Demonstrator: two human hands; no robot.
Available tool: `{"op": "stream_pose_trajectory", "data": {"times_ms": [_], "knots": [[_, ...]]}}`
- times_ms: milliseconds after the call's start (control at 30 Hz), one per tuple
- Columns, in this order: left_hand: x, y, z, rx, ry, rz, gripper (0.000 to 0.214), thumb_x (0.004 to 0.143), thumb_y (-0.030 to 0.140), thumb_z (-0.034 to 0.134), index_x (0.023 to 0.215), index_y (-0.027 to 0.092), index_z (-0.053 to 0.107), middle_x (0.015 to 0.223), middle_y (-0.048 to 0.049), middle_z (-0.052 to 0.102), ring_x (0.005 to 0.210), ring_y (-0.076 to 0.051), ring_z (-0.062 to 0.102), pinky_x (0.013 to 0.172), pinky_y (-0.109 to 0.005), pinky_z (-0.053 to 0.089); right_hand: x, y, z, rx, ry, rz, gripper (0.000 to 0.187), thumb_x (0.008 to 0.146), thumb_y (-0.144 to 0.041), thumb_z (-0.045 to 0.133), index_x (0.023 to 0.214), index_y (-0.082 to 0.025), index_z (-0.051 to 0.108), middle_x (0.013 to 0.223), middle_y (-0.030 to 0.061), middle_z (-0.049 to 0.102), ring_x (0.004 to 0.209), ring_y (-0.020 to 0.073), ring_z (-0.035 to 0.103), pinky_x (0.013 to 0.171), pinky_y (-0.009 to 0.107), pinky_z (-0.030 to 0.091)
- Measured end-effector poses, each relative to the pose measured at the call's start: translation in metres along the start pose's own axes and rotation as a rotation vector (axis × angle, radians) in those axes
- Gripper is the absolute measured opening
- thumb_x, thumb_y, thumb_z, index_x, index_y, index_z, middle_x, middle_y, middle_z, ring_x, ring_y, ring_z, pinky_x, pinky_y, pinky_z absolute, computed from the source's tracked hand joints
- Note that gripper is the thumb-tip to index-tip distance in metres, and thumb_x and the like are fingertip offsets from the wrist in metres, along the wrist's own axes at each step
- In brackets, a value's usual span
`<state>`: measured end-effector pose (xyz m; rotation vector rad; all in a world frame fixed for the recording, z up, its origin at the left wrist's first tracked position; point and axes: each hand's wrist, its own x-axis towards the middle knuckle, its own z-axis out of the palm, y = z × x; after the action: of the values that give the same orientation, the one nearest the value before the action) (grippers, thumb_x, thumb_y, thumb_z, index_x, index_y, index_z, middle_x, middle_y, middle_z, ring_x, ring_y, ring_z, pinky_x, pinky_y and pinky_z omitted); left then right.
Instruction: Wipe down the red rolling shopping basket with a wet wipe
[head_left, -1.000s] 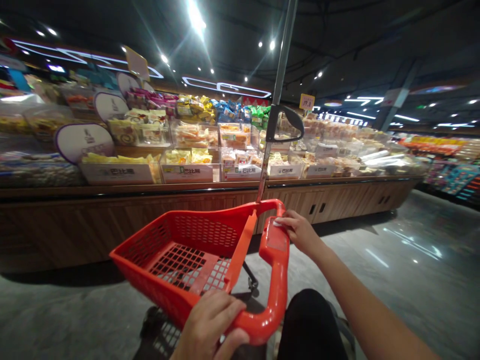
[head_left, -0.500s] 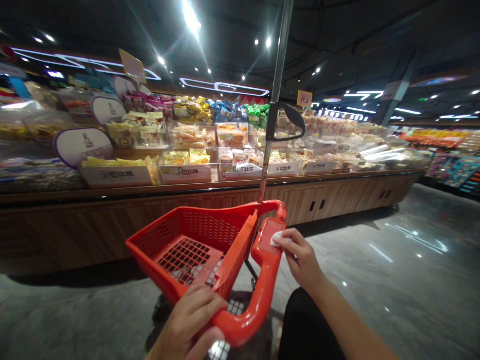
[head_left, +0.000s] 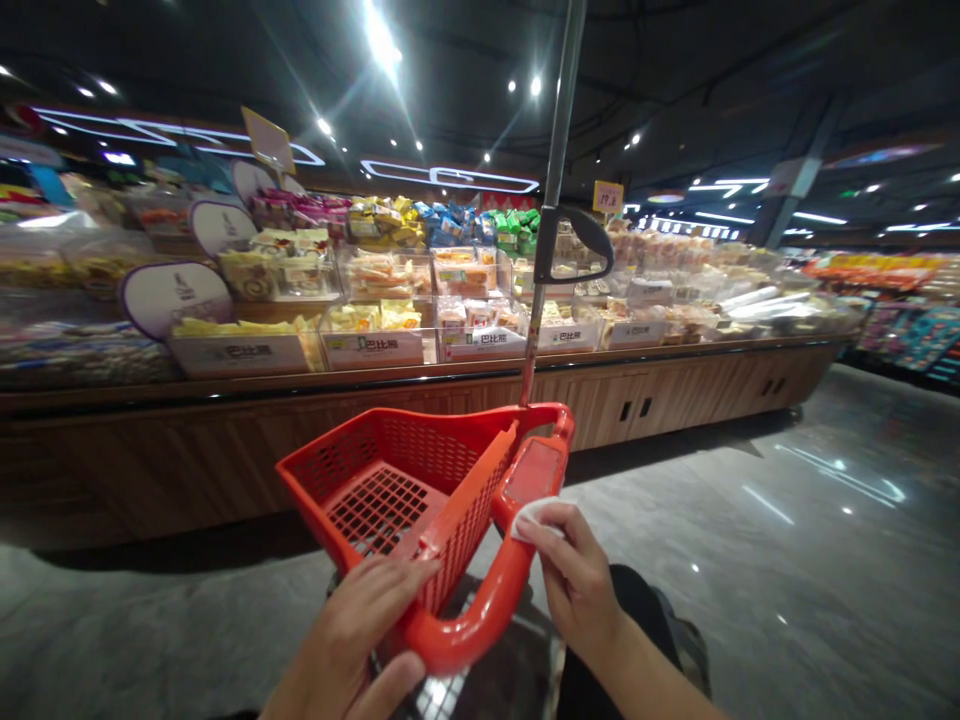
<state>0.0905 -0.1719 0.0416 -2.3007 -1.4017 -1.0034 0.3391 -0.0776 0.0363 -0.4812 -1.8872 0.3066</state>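
A red plastic shopping cart stands in front of me, its slatted basket holding nothing I can see. My left hand is closed around the left end of the cart's curved handle, fingers over the top and thumb below. Between the thumb and fingers of my right hand is a white wipe, pressed against the handle just below its flat rectangular panel. A metal pole with a dark loop-shaped grip rises from the cart's far right corner.
Beyond the cart runs a long wooden display counter with clear bins of packaged snacks. A price sign stands above it. Grey shiny floor lies to the right, with more stocked shelves farther back.
My right hand has moved with the wipe from the flat panel down the handle towards me. The cart has swung slightly, its basket shifting right, and my left hand has moved a little left.
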Motion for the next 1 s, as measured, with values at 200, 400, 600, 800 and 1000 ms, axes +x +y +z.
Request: {"op": "stream_pose_trajectory", "data": {"times_ms": [200,400,600,800,1000], "knots": [[0.04,0.054,-0.002,0.247,0.041,0.015,0.047,0.08,0.054,0.053,0.108,0.017,0.058,0.095,-0.0061,0.072,0.085,-0.021,0.068,0.074,-0.03,0.056,-0.002,-0.011,0.01,-0.003,0.028,0.019,0.05,0.085,-0.001,0.041,0.123,-0.03,0.055,0.102,0.0088,0.052,0.095,0.0221,0.055,0.076,0.037,0.052],[0.05,0.074,0.017,0.301,-0.063,-0.054,0.026,0.084,0.033,0.051,0.102,0.018,0.061,0.087,-0.0044,0.073,0.067,-0.017,0.067,0.063,-0.028,0.053,-0.002,-0.006,0.008,-0.03,-0.046,-0.007,0.052,0.083,-0.001,0.042,0.127,-0.028,0.053,0.106,0.0098,0.052,0.097,0.0224,0.055,0.078,0.036,0.052],[0.045,0.064,0.023,0.337,-0.022,-0.082,0.024,0.087,0.032,0.047,0.098,0.017,0.063,0.077,-0.0034,0.072,0.063,-0.018,0.066,0.059,-0.029,0.052,0.019,0.045,-0.014,-0.193,0.133,0.183,0.04,0.084,-0.005,0.043,0.109,-0.025,0.066,0.1,0.0076,0.052,0.091,0.0201,0.056,0.08,0.036,0.051],[0.044,0.056,0.021,0.32,0.038,-0.011,0.029,0.09,0.033,0.041,0.099,0.016,0.063,0.081,-0.0032,0.073,0.064,-0.016,0.067,0.059,-0.029,0.051,0.007,0.009,0.008,-0.1,0.044,0.09,0.05,0.084,-0.002,0.041,0.122,-0.029,0.058,0.103,0.0091,0.052,0.094,0.0215,0.055,0.077,0.035,0.052],[0.031,0.046,0.009,0.378,0.095,0.049,0.036,0.091,0.044,0.038,0.097,0.017,0.063,0.078,-0.0001,0.073,0.061,-0.015,0.067,0.057,-0.028,0.051,0.018,0.014,0.003,-0.106,0.016,0.095,0.048,0.082,0.0,0.041,0.116,-0.027,0.061,0.103,0.0081,0.051,0.094,0.0206,0.055,0.079,0.034,0.051]]}}
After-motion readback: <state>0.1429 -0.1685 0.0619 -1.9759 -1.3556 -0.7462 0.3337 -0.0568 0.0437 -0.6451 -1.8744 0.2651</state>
